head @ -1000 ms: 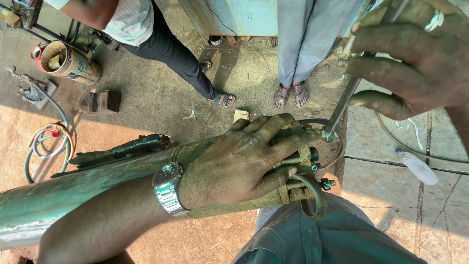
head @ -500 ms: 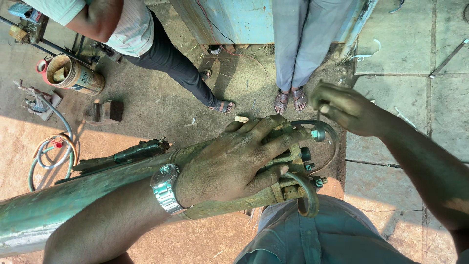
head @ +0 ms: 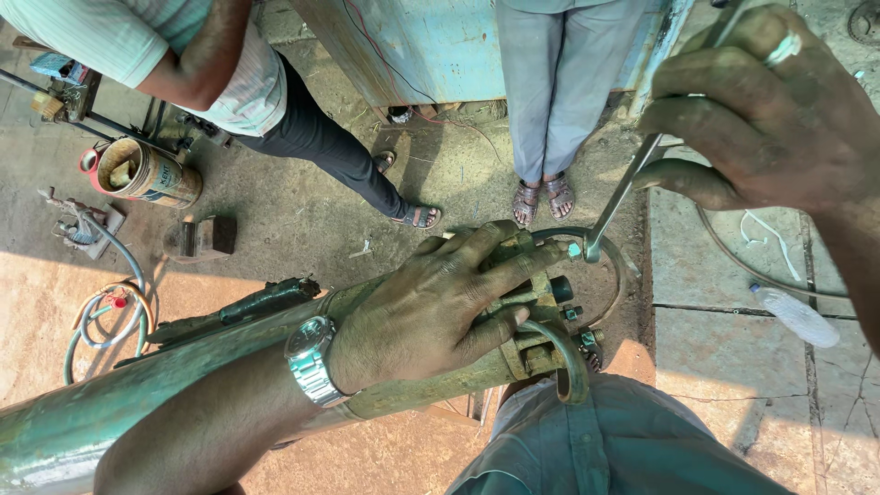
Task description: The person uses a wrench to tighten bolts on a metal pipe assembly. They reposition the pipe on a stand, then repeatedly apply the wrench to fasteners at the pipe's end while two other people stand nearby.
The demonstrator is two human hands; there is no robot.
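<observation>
My left hand (head: 431, 316), with a steel watch on the wrist, grips the end of a long green metal pipe (head: 137, 403) where an olive clamp fitting with curved U-bolts (head: 564, 353) sits. My right hand (head: 770, 110), a ring on one finger, is raised at the upper right and holds a slim metal spanner (head: 623, 197). The spanner's lower end rests on a nut (head: 576, 249) at the top of the fitting.
Two people stand close behind the pipe: one in dark trousers (head: 339, 151), one in grey trousers and sandals (head: 541, 197). A blue metal box (head: 412, 46), a tin can (head: 147, 172), coiled hose (head: 105, 316) and a plastic bottle (head: 796, 316) lie on the ground.
My right hand was down at the fitting half a second ago; it has swung back up to the upper right with the spanner. My left hand has stayed on the pipe end.
</observation>
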